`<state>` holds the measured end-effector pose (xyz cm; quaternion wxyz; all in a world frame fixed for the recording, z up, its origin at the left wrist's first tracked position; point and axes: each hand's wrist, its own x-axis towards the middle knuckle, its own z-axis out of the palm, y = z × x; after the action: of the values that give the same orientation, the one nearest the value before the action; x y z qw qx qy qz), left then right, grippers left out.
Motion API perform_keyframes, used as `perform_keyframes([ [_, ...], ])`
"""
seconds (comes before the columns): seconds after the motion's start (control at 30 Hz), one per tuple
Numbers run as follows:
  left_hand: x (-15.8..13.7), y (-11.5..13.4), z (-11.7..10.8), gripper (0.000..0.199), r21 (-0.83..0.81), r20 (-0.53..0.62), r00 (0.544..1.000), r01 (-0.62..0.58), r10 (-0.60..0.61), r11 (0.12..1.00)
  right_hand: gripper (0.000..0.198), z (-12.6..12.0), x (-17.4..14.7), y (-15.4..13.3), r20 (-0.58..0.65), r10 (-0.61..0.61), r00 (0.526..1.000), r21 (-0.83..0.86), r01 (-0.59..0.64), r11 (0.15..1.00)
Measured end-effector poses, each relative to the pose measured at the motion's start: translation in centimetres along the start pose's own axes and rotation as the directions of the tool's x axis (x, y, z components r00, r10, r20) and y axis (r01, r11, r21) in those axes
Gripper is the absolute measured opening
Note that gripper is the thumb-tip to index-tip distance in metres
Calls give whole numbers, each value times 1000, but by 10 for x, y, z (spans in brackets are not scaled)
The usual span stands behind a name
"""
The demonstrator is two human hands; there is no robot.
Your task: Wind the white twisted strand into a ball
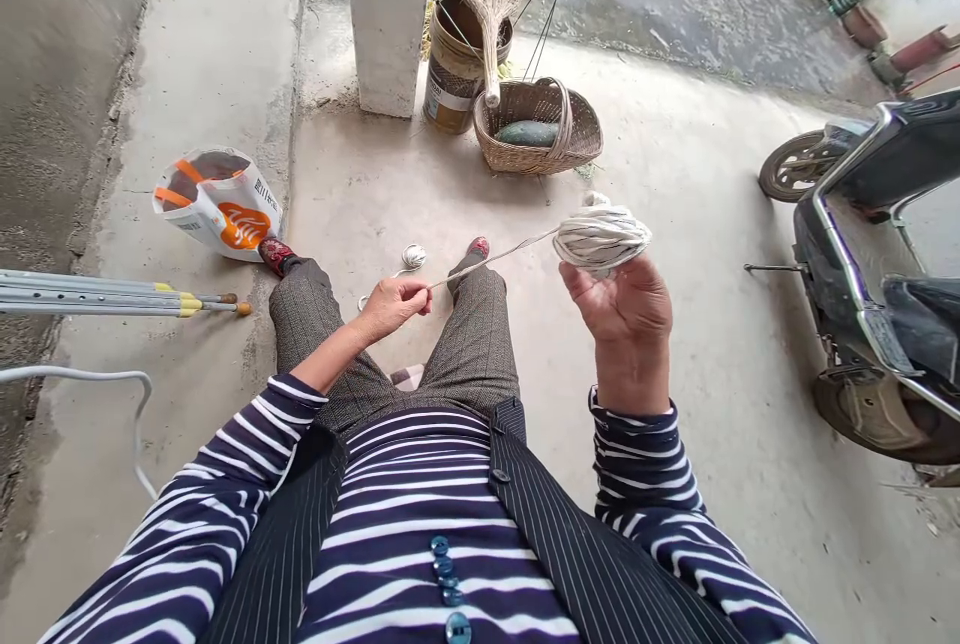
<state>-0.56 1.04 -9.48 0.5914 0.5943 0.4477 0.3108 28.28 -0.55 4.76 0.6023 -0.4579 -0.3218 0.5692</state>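
In my right hand [624,309], raised at the right of my lap, is a large ball of white cord [602,236] with dark flecks. The fingers wrap behind it and are partly hidden. From the ball a strand of cord [499,257] runs taut down to my left hand [396,308], which pinches it between thumb and fingers above my knees. A smaller ball of cord [413,255] lies on the floor between my feet, with a loose length curving beside it toward my left hand.
A white and orange bag [225,209] stands by my left foot. Crutches [97,294] and a pale cable [82,374] reach in from the left. Ahead are a pillar [390,19], a bucket [451,74] with a straw broom [487,9], and a wicker basket [517,156]. A scooter [862,274] stands right.
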Motion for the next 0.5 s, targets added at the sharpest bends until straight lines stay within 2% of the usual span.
perform_keyframes([
  [0.13,-10,-10,-29,26,67,-12,998,60,-59,996,27,-19,6,-18,-84,-53,995,63,58,996],
  [0.23,-15,-13,-52,28,172,-50,998,58,-50,983,32,-26,8,-31,-137,-42,990,123,59,991],
  [0.4,-10,-25,-86,30,380,-166,986,94,-32,920,36,-20,2,-46,-169,-119,978,208,154,966],
  [0.5,1,-36,-102,33,435,-214,977,114,-20,893,35,-9,-8,-52,-157,-177,972,144,200,969],
])
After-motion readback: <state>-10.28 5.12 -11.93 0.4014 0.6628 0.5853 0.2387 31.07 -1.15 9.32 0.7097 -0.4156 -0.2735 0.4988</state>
